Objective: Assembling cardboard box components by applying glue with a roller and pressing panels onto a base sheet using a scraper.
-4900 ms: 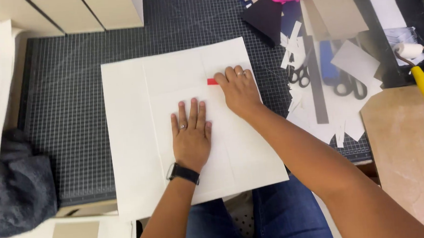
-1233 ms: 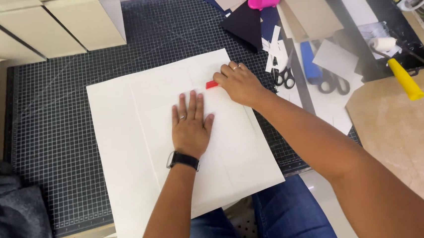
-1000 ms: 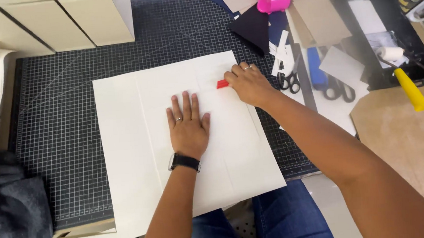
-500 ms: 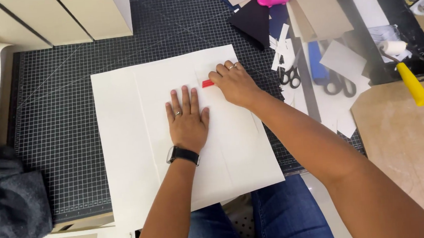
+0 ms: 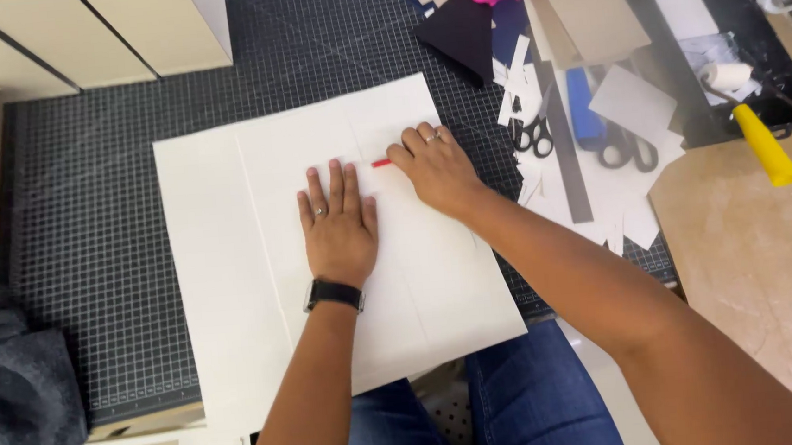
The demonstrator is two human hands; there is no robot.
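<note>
**Cream sheet pinned flat, red tool at the crease**

Cream paper sheet (image 5: pixel 233 290) lies on the gridded cutting mat (image 5: pixel 90 225), its near edge overhanging the desk toward your lap. Your left hand (image 5: pixel 338 219) presses flat on it, fingers spread, holding nothing. Your right hand (image 5: pixel 437 166) has its grip closed on a small red tool (image 5: pixel 381 163), just beside the left fingertips on a fold line. Left of the sheet the mat is bare. To the right, scissors (image 5: pixel 534 134), paper scraps (image 5: pixel 632 206) and a yellow-handled tool (image 5: pixel 767 145) crowd close to the sheet's right edge.
</note>
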